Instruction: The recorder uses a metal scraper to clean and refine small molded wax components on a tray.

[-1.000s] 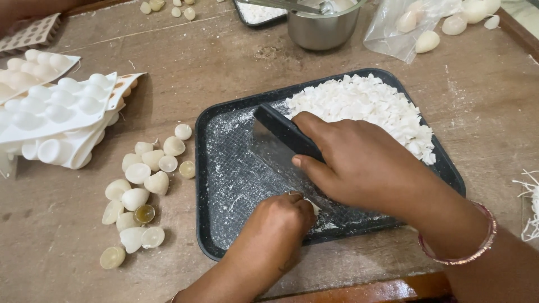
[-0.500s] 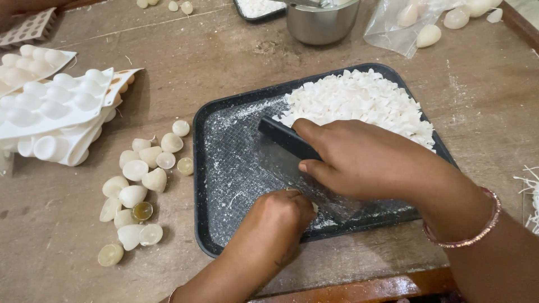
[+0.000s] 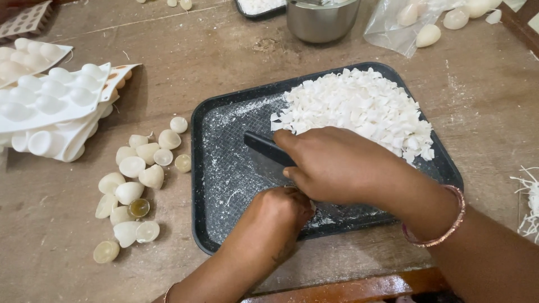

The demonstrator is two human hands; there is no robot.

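Nearest, the left hand (image 3: 278, 216) is curled into a fist at the near edge of the dark rectangular plastic tray (image 3: 213, 185), pinching something small and white that I cannot identify. Just beyond, the right hand (image 3: 337, 163) is clenched over the top of a black flat-bladed chopper (image 3: 264, 148), pressing it down onto the tray: the chopping step, by my reading. The next cut calls for keeping those fingers clear of the blade. Farther back lies the heap of chopped white flakes (image 3: 359, 106); pale dome-shaped pieces (image 3: 135, 168) sit left on the wooden surface (image 3: 196, 62).
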